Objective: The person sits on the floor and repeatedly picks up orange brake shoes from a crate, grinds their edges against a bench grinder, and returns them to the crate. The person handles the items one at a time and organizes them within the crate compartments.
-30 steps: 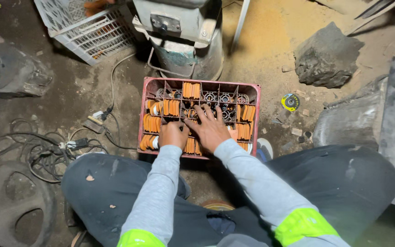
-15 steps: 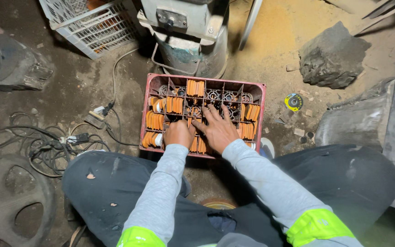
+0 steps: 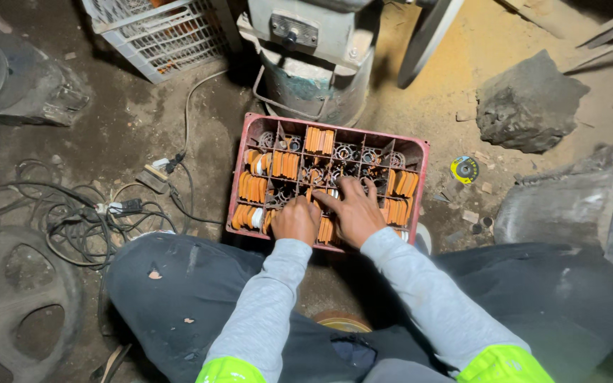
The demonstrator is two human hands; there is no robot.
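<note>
A red plastic crate point(image 3: 420, 157) with a grid of compartments sits on the dirt floor in front of my knees. Stacks of orange discs point(image 3: 318, 140) fill many compartments; some hold dark metal rings. My left hand point(image 3: 296, 220) is curled over the near row of the crate, fingers closed around the orange discs there. My right hand point(image 3: 349, 207) lies beside it, fingers spread and reaching into the middle compartments. What is under each palm is hidden.
A grey machine on a round base point(image 3: 311, 67) stands just beyond the crate. A white wire basket point(image 3: 157, 35) is at the back left. Tangled cables point(image 3: 86, 216) lie left. A large rock point(image 3: 530, 106) and a small yellow disc point(image 3: 464, 169) lie right.
Both hands have stayed in the crate, shifting slightly toward its near middle. The view moved, so the crate sits a little lower and more central.
</note>
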